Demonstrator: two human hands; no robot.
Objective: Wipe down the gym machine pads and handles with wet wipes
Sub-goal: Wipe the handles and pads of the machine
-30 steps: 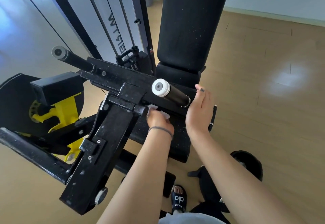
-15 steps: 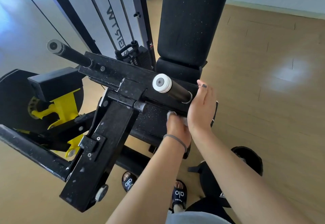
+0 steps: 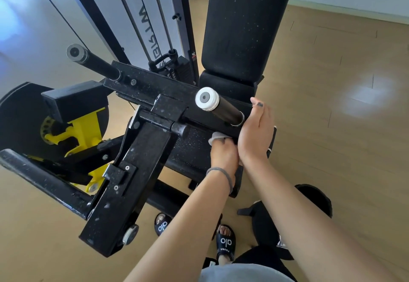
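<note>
A black gym machine fills the view, with a tall back pad (image 3: 247, 27) and a speckled seat pad (image 3: 190, 149) below it. My left hand (image 3: 223, 153) grips a crumpled white wet wipe (image 3: 215, 136) and presses it on the seat pad, under the machine's black arm. My right hand (image 3: 255, 131) rests with straight fingers against the end of that arm, beside a short black handle with a white cap (image 3: 207, 99). A second black handle (image 3: 93, 61) sticks out at the left.
A swinging black frame arm (image 3: 132, 182) crosses the foreground left of my hands. Yellow pivot parts (image 3: 81, 131) and a black disc sit at the left. The weight stack cables (image 3: 141, 16) rise behind. My sandalled feet (image 3: 225, 240) and a black bag (image 3: 287, 215) are on the wooden floor.
My left hand slid the wipe rightward across the seat pad, from beside the pivot joint to just beside my right hand. My right hand stayed on the arm's end.
</note>
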